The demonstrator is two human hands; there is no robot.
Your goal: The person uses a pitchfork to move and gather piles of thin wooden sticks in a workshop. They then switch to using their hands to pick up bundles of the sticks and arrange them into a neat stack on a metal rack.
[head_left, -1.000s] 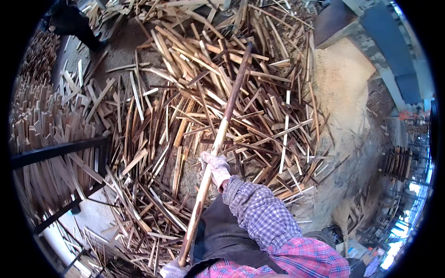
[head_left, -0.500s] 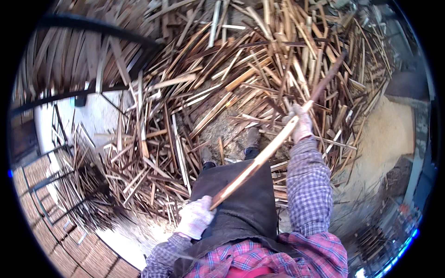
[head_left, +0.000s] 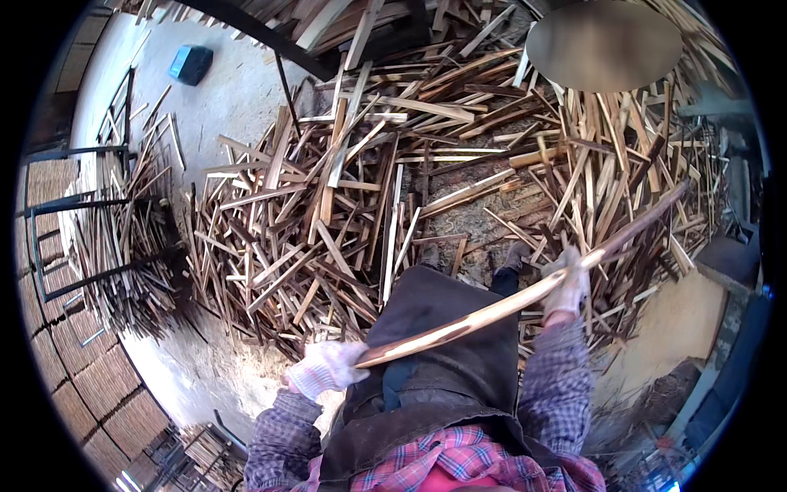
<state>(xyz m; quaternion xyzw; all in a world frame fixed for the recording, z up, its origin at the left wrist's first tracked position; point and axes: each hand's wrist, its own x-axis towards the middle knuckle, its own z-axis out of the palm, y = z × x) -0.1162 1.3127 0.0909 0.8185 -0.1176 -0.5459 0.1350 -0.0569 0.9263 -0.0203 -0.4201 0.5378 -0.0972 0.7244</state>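
A long, slightly curved strip of wood (head_left: 484,316), pale with dark bark patches, slants across the front of my dark apron (head_left: 443,394). Its near left end is gripped in my left hand (head_left: 325,368), which wears a whitish work glove. Farther along to the right, my gloved right hand (head_left: 567,281) is closed around the strip. The darker far end sticks out beyond that hand, over the scrap wood on the right. Both forearms are in checked sleeves.
A large heap of loose wood strips (head_left: 287,238) surrounds my feet. At the left a black metal rack (head_left: 86,201) holds more sticks, beside bundled stacks (head_left: 98,369). A blue container (head_left: 190,65) stands on the floor at upper left. Sawdust (head_left: 672,316) lies at right.
The wood strip has swung to a flatter slant, its far end lower and farther right. My right hand has moved right and down in the picture; both hands still hold the strip. The view has shifted.
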